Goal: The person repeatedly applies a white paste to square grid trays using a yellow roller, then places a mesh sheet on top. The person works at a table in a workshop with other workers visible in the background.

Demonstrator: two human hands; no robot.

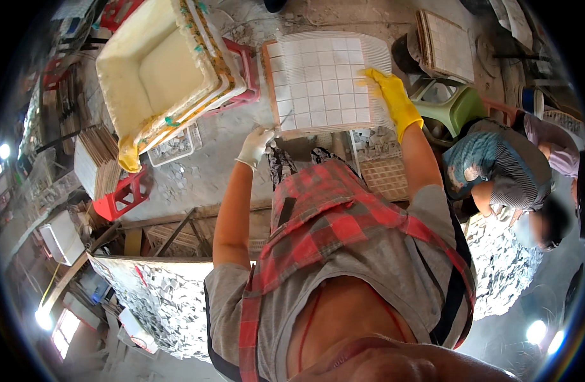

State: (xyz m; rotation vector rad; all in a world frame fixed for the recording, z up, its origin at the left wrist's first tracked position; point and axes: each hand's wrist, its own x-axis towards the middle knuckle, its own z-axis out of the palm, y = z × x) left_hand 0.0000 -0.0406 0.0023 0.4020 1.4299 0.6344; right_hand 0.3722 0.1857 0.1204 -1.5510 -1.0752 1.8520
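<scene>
A square panel of white tiles point(321, 79), set in a grid, lies in front of me above my lap. At its near left corner my left hand point(255, 146), in a whitish glove, is closed around a thin metal tool point(284, 118) whose tip points onto the tiles; its exact kind is too small to tell. My right hand point(397, 99) wears a yellow rubber glove. Its fingers stretch over the panel's right edge, slightly blurred, and nothing shows in them. A ribbed pale sheet point(380, 54) shows along the panel's far and right sides.
A large yellow-stained foam box point(171, 63) stands left on a red stool point(241, 70). Stacked boards point(95, 162) sit farther left, more tile boards point(442, 48) at the far right. Beside a green stool point(455, 108) a person point(496, 162) bends over a heap of pale pieces point(502, 261).
</scene>
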